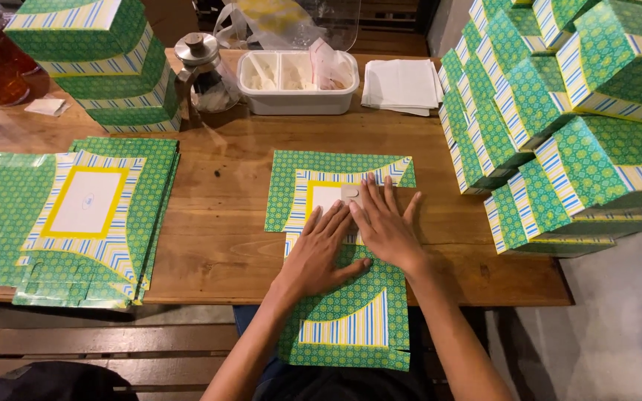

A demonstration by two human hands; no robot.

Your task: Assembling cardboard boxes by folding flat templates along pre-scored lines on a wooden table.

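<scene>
With fingers spread flat and gripping nothing, the left hand [319, 252] and right hand [385, 223] press side by side on a flat green patterned cardboard box blank [343, 297] overhanging the wooden table [221, 223] edge, seemingly creasing a fold, which calls for firm, even pressure.

Wooden table [224, 215], flat green patterned box sheet [336, 178] at front edge, stack of flat sheets [91, 215] at left, folded green boxes [551, 119] piled right and far left, white tray [297, 83], glass jar [206, 74], white napkins [401, 85]
</scene>
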